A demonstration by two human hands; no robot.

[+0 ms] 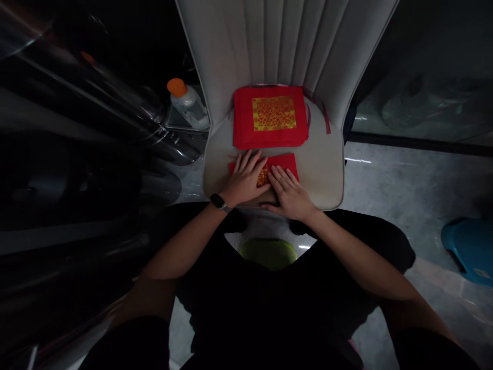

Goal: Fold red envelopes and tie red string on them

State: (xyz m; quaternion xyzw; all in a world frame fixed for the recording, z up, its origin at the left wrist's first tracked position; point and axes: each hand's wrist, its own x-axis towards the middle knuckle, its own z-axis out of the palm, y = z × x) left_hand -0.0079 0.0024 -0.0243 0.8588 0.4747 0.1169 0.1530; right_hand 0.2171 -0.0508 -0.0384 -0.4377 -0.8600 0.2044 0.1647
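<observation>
A folded red piece with gold print lies on the front part of the chair seat. My left hand, with a dark band at the wrist, lies flat on its left part, fingers stretched out. On the right part my right hand rests flat, fingers extended and thumb pointing inward. The two hands cover much of the piece, so I cannot tell whether it is paper or cloth. Just beyond it sits a stack of larger red sheets, the top one bearing a gold patterned rectangle.
The grey chair back rises behind the stack. Reddish straps trail at its right. A bottle with an orange cap stands left of the chair. A green object is below, and a blue stool-like object is on the right floor.
</observation>
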